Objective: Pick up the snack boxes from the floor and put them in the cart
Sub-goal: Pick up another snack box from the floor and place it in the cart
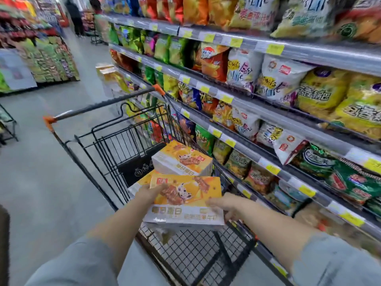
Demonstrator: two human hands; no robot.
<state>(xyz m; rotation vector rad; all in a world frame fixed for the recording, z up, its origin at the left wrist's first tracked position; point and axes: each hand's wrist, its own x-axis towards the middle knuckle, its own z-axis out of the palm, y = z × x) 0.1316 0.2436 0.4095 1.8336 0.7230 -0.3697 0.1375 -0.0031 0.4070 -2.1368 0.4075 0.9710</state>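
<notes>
Both hands gripping one snack box over the cart basket — left hand clamping its far-left corner, right hand pinching the right edge. Two more boxes already lying inside the cart, just beyond it. Risk: box is tilting, grip is edge-only — could be slipping or landing crooked on the others.

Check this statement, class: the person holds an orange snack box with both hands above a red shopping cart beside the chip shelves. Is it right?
Not quite. The head view shows the shopping cart is black wire with orange corners, not red. Left hand and right hand do hold the snack box above it, beside the chip shelves.
</notes>
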